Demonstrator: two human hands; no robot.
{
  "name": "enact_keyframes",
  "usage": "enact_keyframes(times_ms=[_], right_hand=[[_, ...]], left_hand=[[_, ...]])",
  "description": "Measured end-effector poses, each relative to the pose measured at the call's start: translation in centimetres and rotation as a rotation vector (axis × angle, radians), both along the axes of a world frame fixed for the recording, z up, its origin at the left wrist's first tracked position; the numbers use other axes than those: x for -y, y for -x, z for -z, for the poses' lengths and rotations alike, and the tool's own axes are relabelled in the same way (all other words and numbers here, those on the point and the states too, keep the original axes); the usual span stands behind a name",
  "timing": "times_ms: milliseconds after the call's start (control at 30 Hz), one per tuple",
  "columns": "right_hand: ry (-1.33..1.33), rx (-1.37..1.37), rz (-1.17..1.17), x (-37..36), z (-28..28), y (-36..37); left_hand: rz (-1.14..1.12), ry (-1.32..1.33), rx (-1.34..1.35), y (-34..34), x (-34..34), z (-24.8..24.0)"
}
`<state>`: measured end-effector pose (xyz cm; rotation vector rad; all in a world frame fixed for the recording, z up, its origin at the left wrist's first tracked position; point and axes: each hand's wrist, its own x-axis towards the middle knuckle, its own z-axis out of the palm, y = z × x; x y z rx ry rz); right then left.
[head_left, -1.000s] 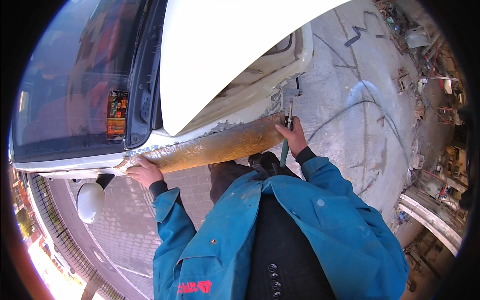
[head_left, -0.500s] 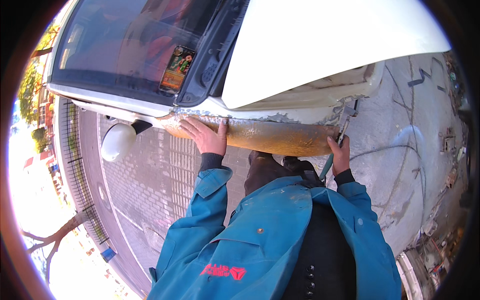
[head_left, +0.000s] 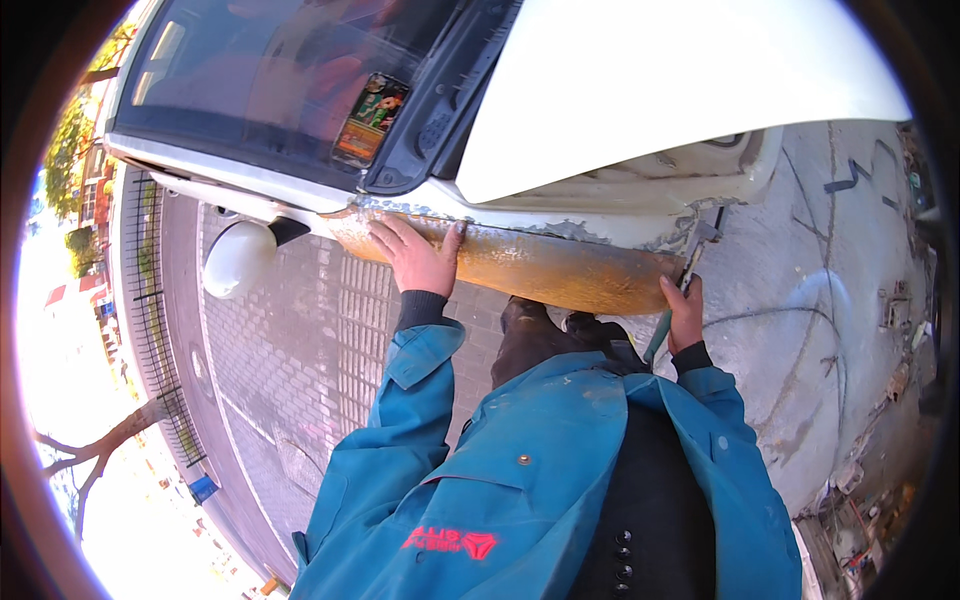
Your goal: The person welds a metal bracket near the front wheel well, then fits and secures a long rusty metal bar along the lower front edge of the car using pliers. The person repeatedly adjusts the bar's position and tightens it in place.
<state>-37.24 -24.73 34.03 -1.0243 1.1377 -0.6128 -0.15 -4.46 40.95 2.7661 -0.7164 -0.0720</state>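
The rusty, orange-brown fender panel [head_left: 560, 275] lies along the side of a white vehicle, beneath the paint-chipped edge. My left hand [head_left: 422, 262] presses against the panel's left part, fingers spread and thumb apart, gripping nothing. At the panel's right end, my right hand [head_left: 684, 312] is closed around a tool with a teal handle [head_left: 658, 335]. Its thumb touches the panel's end. Metal shows just above that hand, near the vehicle's corner; the tool's exact kind is unclear.
A raised white hood [head_left: 680, 90] covers the upper right. The windshield [head_left: 270, 90] and white side mirror [head_left: 240, 260] are on the left. A dark cable [head_left: 790, 312] runs over the concrete at right, and debris [head_left: 860, 560] lies at the lower right.
The view has shifted slightly, so the vehicle appears a little further right. Both hands keep their places on the fender panel and the tool.
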Motion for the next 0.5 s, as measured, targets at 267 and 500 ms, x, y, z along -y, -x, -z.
enact_keyframes(times_ms=[267,500], right_hand=[[-0.008,-0.001,0.019,-0.2,0.4,0.0],[-0.063,0.043,-0.004,-0.1,-0.3,-0.1]], left_hand=[[0.038,-0.092,-0.044,3.4,3.0,-0.8],[0.039,-0.153,-0.055,3.8,3.9,-1.4]])
